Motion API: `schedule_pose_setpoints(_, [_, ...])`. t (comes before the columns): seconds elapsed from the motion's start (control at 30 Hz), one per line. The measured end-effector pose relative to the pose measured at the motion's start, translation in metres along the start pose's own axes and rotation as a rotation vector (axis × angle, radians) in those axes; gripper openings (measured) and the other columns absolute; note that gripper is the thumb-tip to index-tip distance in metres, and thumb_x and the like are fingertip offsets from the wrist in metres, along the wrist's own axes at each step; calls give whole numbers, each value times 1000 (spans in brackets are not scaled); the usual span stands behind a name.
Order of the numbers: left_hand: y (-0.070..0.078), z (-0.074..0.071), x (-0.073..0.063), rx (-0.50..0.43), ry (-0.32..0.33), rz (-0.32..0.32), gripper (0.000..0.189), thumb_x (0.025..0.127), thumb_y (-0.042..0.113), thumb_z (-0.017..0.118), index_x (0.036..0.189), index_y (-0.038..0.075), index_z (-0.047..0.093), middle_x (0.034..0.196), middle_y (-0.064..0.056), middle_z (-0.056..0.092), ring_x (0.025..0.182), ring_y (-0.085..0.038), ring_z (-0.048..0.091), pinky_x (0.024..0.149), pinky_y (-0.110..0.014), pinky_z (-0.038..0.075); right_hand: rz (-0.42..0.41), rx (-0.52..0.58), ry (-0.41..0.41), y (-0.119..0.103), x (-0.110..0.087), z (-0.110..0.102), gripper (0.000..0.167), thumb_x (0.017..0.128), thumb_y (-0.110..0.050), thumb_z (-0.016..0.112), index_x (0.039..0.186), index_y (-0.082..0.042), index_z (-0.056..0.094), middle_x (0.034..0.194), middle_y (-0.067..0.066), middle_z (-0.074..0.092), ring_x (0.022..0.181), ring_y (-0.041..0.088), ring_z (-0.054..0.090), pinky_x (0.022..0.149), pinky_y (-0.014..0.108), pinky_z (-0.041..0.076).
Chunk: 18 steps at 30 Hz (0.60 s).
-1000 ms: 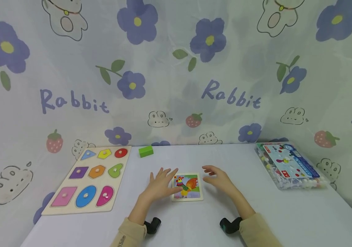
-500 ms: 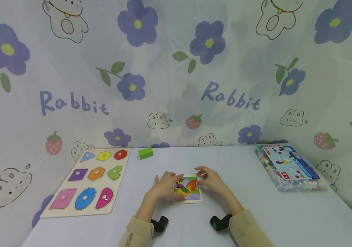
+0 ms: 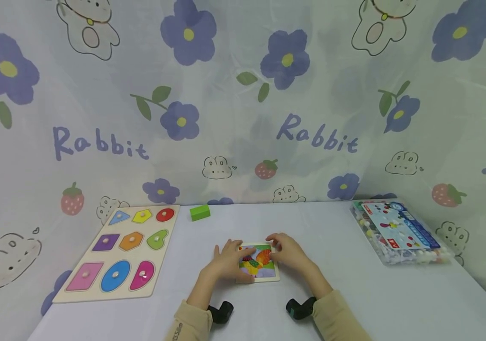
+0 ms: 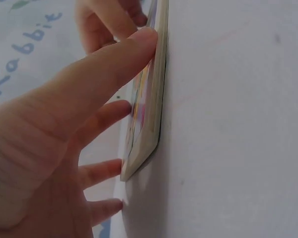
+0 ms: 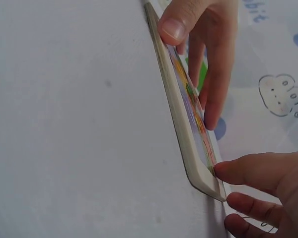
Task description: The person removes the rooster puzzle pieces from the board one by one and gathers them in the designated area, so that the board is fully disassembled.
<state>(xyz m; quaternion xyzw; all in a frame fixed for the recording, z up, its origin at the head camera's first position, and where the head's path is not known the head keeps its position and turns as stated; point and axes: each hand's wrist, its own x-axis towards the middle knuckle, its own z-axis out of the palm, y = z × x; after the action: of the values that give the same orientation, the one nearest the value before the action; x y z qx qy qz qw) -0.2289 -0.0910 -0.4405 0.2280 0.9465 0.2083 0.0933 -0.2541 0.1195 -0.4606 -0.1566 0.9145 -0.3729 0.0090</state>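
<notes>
Head view: left hand (image 3: 227, 263), fingers spread, likely steadies the square, pale-rimmed wooden picture board (image 3: 262, 266). Right hand (image 3: 289, 252) touches its edge; grip unclear.

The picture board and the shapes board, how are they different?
The picture board is smaller than the shapes board. The left hand touches the picture board, not the shapes board. The picture board shows one picture; the shapes board, nine knobbed shapes. Both have pale edges.
</notes>
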Motion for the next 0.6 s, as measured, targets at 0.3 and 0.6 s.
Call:
schedule_pose_setpoints(0.3, [-1,1,0,-6,-9,3,70,69,44,77,131,22,53,142,-19,33,134,-49,17,97,-74,7,38,-124,20,1,-3,0,22,75,-19,75,93,-13,65,86,1,53,80,17,50,71,35,44])
schedule_pose_setpoints(0.6, [0,1,-1,1,-26,-6,69,70,45,76,132,25,53,143,-19,31,134,-48,15,98,-73,5,66,-242,3,-8,-5,-3,23,75,-24,74,95,-17,66,87,2,53,78,18,51,66,37,45])
